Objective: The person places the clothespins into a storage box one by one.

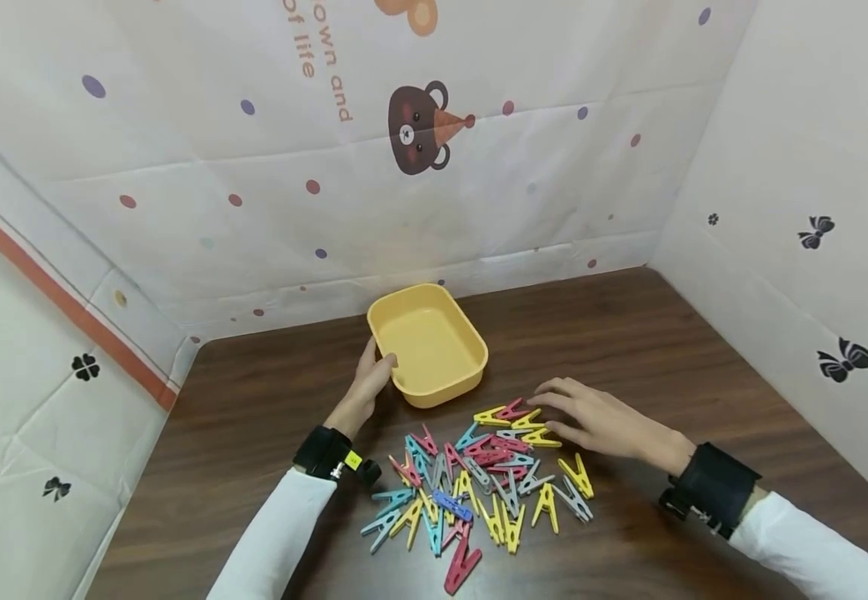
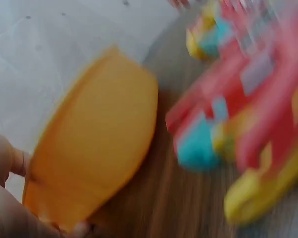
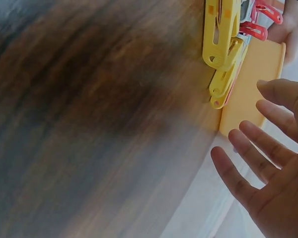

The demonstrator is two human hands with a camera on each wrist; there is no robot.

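My left hand (image 1: 365,385) grips a yellow plastic basin (image 1: 428,342) by its left side, thumb over the rim. Nothing lies inside the basin. In front of it, a loose pile of clothespins (image 1: 490,458) in red, yellow, blue and grey spreads over the table. My right hand (image 1: 601,418) hovers at the pile's right edge, holding nothing; in the right wrist view its fingers (image 3: 258,153) are spread and extended. Yellow clothespins (image 3: 221,44) lie nearest to it there. The left wrist view is blurred, but the basin (image 2: 99,129) shows beside the pile.
Everything stands on a dark wooden table (image 1: 269,400). A white printed sheet (image 1: 179,150) hangs behind the table, and another white sheet (image 1: 794,167) closes off its right side. A single red clothespin (image 1: 462,567) lies closest to the front.
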